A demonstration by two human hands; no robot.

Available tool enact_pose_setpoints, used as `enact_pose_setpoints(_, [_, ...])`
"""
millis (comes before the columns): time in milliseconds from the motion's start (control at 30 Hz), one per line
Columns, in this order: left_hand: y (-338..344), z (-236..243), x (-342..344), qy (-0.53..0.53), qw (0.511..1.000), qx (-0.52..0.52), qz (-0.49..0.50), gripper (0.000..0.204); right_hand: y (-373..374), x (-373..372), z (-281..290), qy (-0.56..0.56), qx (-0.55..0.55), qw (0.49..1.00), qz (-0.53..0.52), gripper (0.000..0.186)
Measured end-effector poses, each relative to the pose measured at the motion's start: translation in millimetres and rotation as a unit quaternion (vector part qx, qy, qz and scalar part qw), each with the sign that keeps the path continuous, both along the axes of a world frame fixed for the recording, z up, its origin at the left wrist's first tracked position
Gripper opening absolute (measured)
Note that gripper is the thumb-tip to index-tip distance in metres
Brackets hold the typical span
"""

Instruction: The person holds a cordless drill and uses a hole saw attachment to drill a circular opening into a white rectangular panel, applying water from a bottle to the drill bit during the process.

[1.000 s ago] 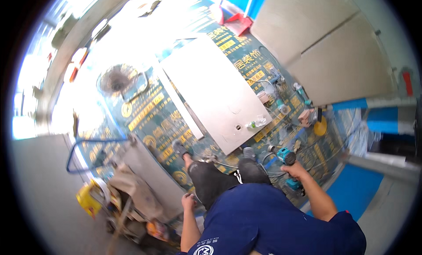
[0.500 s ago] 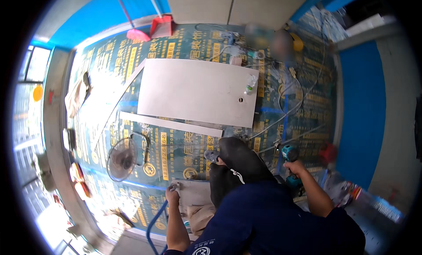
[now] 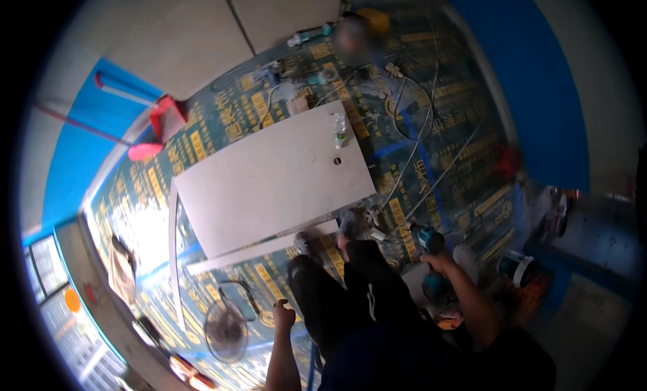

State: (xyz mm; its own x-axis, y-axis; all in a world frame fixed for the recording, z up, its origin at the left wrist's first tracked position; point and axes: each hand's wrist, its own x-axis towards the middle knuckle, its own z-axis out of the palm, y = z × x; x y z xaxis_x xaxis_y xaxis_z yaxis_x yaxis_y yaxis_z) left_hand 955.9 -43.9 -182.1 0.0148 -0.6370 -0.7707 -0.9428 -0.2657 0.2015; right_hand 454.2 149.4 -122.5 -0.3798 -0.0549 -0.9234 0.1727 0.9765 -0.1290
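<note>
Left hand (image 3: 284, 317) is held low at near left beside the knee; fingers partly curled, whether anything is pinched in them cannot be told. In the right hand (image 3: 439, 261), at near right, a teal drill (image 3: 431, 241) is grasped by its handle, fingers wrapped round it, probably for a steady one-handed hold, nose directed away from the body. A fan (image 3: 226, 329) is set at near left, probably for air. Ahead, a narrow white strip (image 3: 266, 247) is laid along the near edge of a white board (image 3: 269, 182), which lies flat, presumably for full support. A small bottle (image 3: 339, 136) is left on its right part, near a round hole. Floor is covered by printed green sheeting (image 3: 465, 148), likely as protection. Cords (image 3: 432, 111) are strewn at right. Far left, a red dustpan (image 3: 168, 119) is stood by the blue-and-grey wall (image 3: 74, 158).
</note>
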Motion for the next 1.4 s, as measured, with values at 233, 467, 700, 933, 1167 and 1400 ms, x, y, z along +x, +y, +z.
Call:
enact_pose_setpoints(233, [-211, -175, -145, -0.015, 0.890, -0.031, -0.455, 0.038, 38, 45, -63, 0.048, -0.037, 0.997, 0.050, 0.071])
enact_pose_setpoints(467, [-344, -373, -378, 0.085, 0.734, -0.314, -0.596, 0.049, 100, 116, -215, 0.095, 0.031, 0.975, -0.201, 0.047])
enact_pose_setpoints(700, [-383, -427, -572, 0.124, 0.506, -0.407, -0.750, 0.078, 101, 130, -339, 0.290, -0.146, 0.944, 0.063, 0.031])
enact_pose_setpoints(933, [-361, -476, -661, -0.067, 0.355, -0.236, -0.902, 0.068, 102, 127, -403, 0.190, -0.059, 0.965, -0.174, 0.030])
enact_pose_setpoints(1167, [-367, -475, -663, -0.050, 0.367, -0.184, -0.910, 0.069, 93, 134, -429, 0.172, -0.093, 0.961, -0.194, 0.030])
enact_pose_setpoints(1400, [-411, -478, -575, 0.011, 0.537, -0.080, -0.840, 0.099, 85, 133, -430, 0.159, -0.109, 0.962, -0.195, 0.030])
